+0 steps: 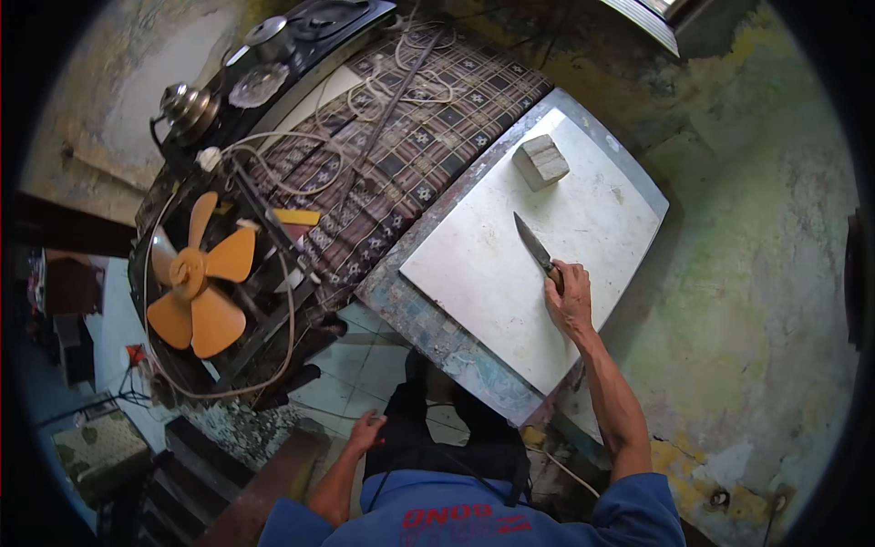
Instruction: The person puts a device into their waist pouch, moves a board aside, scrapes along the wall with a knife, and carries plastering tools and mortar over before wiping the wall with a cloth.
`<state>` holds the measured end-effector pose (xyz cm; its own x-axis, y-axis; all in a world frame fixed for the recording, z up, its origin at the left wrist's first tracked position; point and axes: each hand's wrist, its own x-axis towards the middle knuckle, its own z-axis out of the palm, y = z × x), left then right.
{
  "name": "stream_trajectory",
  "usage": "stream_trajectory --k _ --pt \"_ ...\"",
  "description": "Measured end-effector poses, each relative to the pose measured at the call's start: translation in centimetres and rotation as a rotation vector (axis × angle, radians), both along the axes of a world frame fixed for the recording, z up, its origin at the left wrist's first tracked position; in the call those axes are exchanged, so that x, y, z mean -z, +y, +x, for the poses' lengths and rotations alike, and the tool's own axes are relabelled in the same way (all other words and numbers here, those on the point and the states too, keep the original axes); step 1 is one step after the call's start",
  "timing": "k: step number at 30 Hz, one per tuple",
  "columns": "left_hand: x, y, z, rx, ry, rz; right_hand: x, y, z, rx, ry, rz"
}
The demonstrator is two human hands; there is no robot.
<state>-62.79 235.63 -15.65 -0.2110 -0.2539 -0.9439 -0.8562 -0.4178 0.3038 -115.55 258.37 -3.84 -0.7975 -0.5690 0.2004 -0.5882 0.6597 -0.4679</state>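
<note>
My right hand (571, 296) is closed round the brown handle of a knife (536, 244). Its dark, pointed blade lies over the white board (474, 273), tip away from me and slightly left. Beyond the tip, on the far part of the board, sits a grey block (540, 164), apart from the knife. My left hand (367, 431) is low beside my lap, away from the board, with its fingers loosely bent and apart; nothing shows in it.
The board rests on a worn, paint-stained table (456, 351) against a stained wall (747, 255). To the left are an orange-bladed fan (190, 273) without a guard, a patterned cloth (437, 118) with loose cables, a metal kettle (189, 111) and a glass dish (259, 84).
</note>
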Motion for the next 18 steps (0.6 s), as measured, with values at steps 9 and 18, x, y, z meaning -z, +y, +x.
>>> stream_trajectory --k 9,18 --pt "4.5 4.4 7.7 0.083 0.114 -0.350 -10.2 6.6 7.1 -0.293 0.245 0.181" --pt "4.1 10.9 9.5 -0.107 0.193 -0.269 -11.6 8.0 17.8 -0.669 -0.633 0.360"
